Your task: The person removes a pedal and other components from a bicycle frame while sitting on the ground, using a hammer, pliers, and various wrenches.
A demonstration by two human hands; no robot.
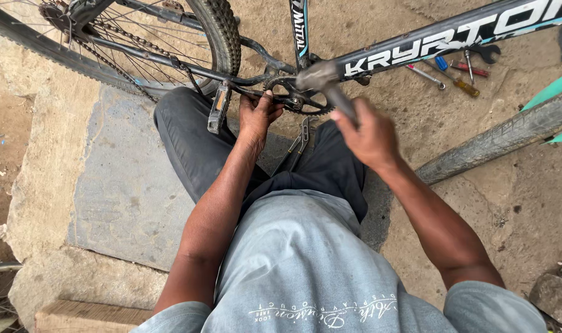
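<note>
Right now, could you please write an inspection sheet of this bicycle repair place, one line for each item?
Surface: bare, dusty concrete ground with a raised slab on the left.
Job's things: bicycle frame; chainring and crank arm with pedal; hammer, blurred.
Clutter: pliers on the person's lap; screwdrivers and a spanner on the ground.
Grippers: left hand grips the crank beside the chainring; right hand has its fingers closed on the hammer handle.
Cables: nothing seen; only the chain.
Surroundings: rear wheel; a second tyre at right.
</note>
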